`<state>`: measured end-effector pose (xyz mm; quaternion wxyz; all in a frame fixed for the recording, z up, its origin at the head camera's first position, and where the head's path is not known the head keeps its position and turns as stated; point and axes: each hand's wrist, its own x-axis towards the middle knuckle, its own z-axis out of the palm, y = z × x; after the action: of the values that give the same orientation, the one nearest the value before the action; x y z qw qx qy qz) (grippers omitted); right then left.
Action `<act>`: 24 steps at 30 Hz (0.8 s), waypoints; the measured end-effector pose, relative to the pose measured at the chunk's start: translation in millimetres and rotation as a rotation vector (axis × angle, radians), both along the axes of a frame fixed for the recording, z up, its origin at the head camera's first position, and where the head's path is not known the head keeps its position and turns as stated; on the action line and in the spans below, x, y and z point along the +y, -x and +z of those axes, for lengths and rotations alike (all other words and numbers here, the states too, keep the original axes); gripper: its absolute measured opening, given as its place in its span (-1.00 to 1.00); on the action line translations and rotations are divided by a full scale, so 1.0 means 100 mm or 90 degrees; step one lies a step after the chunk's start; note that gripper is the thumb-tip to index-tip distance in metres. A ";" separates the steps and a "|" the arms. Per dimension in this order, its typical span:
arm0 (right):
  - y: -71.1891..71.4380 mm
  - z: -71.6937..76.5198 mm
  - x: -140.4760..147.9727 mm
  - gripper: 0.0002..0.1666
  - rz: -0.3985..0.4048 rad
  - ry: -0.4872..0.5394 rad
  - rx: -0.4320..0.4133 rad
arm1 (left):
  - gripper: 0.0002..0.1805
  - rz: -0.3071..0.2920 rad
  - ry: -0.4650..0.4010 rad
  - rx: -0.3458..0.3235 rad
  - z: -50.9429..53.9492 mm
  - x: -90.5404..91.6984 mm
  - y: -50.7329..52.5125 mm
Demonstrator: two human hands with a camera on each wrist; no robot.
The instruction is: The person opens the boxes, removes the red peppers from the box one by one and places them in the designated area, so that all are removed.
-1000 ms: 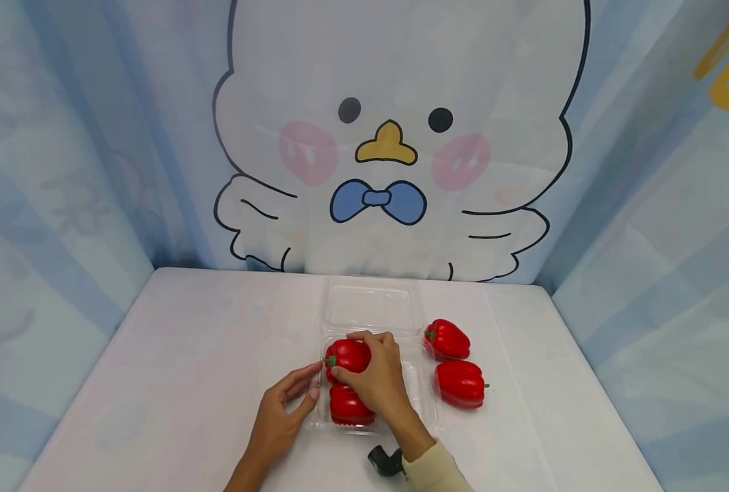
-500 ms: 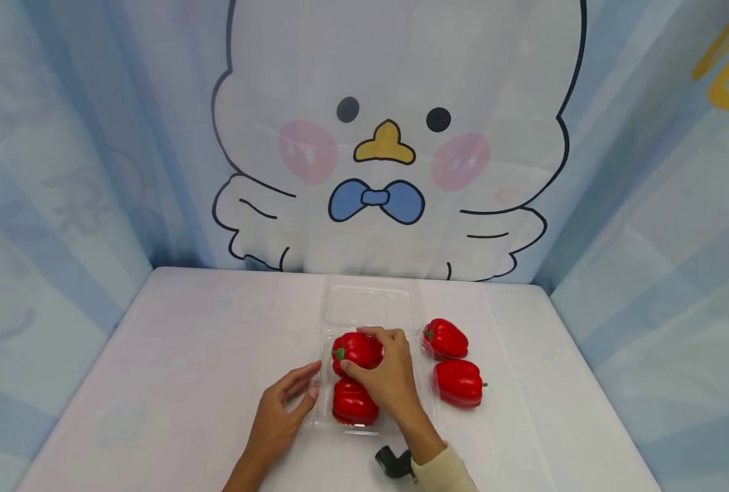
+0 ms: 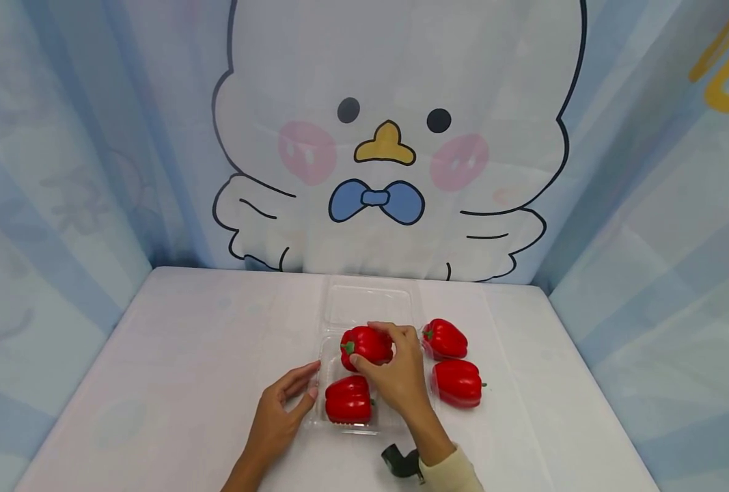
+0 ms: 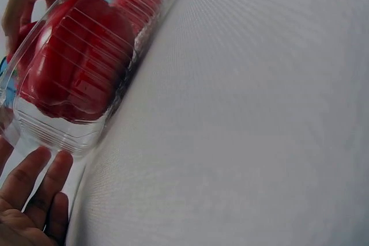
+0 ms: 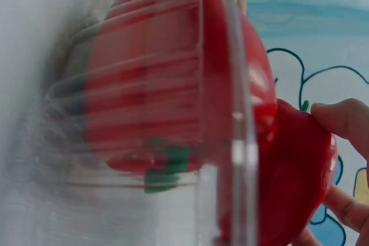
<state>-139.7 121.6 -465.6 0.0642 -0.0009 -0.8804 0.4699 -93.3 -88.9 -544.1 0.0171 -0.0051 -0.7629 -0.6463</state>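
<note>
The right hand (image 3: 397, 369) grips a red pepper (image 3: 367, 342), now shifted rightward, seemingly unsettled; the left hand (image 3: 283, 410), fingers relaxed, touches the clear container (image 3: 332, 363).

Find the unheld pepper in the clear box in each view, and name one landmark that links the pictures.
Head: pepper low in the picture, just left of centre, its stem pointing right.
Left wrist: pepper large at upper left, seen through ribbed plastic.
Right wrist: pepper large, upper part, left of centre, mostly behind blurred plastic, stem lowest.
Shared landmark: the clear box, showing in all three views.
</note>
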 end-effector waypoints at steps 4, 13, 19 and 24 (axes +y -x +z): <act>0.00 0.05 0.04 -0.20 -0.009 -0.003 0.011 | -0.54 -0.001 0.002 0.001 0.00 0.00 0.00; 0.01 0.14 0.16 -0.20 -0.007 0.009 0.042 | -0.54 -0.002 -0.005 0.001 0.00 0.00 0.00; 0.02 0.19 0.25 -0.18 -0.016 0.014 0.054 | -0.54 -0.002 0.004 0.011 0.00 0.00 0.00; 0.03 0.21 0.31 -0.18 -0.031 0.013 0.057 | -0.54 -0.004 -0.005 0.006 0.00 0.00 0.01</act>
<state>-142.5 153.0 -444.3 0.1150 -0.0015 -0.8714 0.4768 -94.1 -88.9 -544.2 0.0184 -0.0103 -0.7600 -0.6496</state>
